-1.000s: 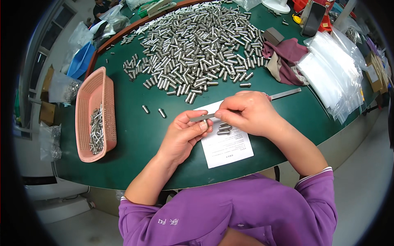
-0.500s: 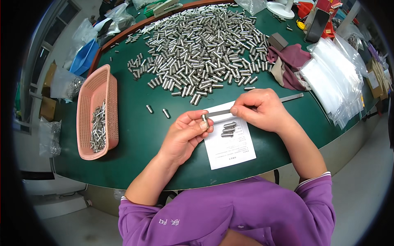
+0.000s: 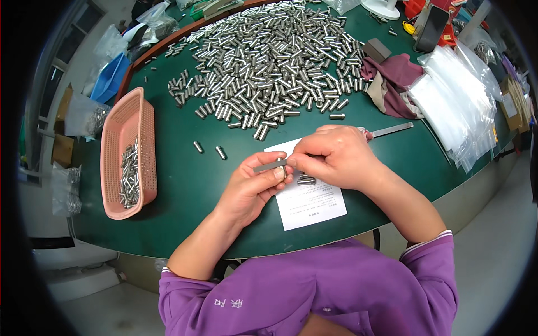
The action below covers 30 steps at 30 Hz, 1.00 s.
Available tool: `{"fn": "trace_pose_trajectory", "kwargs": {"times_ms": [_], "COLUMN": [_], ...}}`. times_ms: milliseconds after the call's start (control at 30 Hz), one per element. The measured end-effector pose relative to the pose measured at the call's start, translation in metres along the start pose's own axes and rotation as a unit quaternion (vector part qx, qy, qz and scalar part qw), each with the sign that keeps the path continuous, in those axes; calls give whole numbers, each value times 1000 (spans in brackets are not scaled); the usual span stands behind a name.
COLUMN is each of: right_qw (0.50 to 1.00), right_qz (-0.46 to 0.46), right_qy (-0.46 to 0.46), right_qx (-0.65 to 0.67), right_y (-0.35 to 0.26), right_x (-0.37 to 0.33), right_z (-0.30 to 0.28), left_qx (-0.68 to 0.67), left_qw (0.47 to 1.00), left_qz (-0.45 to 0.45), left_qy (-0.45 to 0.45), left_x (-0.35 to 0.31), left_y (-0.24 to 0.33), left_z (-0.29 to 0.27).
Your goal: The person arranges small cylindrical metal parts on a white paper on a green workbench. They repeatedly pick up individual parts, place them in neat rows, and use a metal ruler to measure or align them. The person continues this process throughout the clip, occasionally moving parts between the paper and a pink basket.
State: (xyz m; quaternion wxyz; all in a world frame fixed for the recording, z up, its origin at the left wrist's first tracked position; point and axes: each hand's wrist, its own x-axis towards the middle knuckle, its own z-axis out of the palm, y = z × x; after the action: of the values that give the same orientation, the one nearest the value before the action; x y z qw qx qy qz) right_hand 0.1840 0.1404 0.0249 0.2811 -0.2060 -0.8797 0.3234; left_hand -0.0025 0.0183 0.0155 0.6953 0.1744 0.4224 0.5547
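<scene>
My left hand is closed around a small shiny metal pin, held upright between thumb and fingers. In my right hand, a flat dark grey strip, like a file, is pinched between thumb and fingers. It lies across the pin's upper end, its tip reaching over my left fingers. Under both hands is a printed white sheet. A few metal pins rest on it, partly covered by my right hand. Two loose pins lie to the left on the green table.
A big heap of metal pins covers the table's far middle. A pink basket with pins stands left. Farther right are a metal strip, a maroon cloth, clear plastic bags, a grey block and a phone.
My right hand has moved left toward my left hand, sliding the grey strip farther across the pin. It now covers part of the pins on the sheet. The view has shifted slightly.
</scene>
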Motion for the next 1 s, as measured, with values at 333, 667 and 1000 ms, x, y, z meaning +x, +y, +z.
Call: {"fn": "trace_pose_trajectory", "kwargs": {"times_ms": [333, 667, 1000], "right_qw": [1000, 1000, 999], "right_qz": [20, 25, 42], "right_qy": [4, -3, 31], "right_qx": [9, 7, 8], "right_y": [10, 6, 20], "right_x": [-2, -4, -6], "right_z": [-13, -8, -29], "left_qx": [-19, -12, -31], "left_qw": [999, 1000, 997], "left_qz": [34, 20, 45], "left_qy": [-17, -9, -61], "left_x": [-1, -1, 0], "left_y": [2, -1, 1], "left_z": [-8, -4, -10]}}
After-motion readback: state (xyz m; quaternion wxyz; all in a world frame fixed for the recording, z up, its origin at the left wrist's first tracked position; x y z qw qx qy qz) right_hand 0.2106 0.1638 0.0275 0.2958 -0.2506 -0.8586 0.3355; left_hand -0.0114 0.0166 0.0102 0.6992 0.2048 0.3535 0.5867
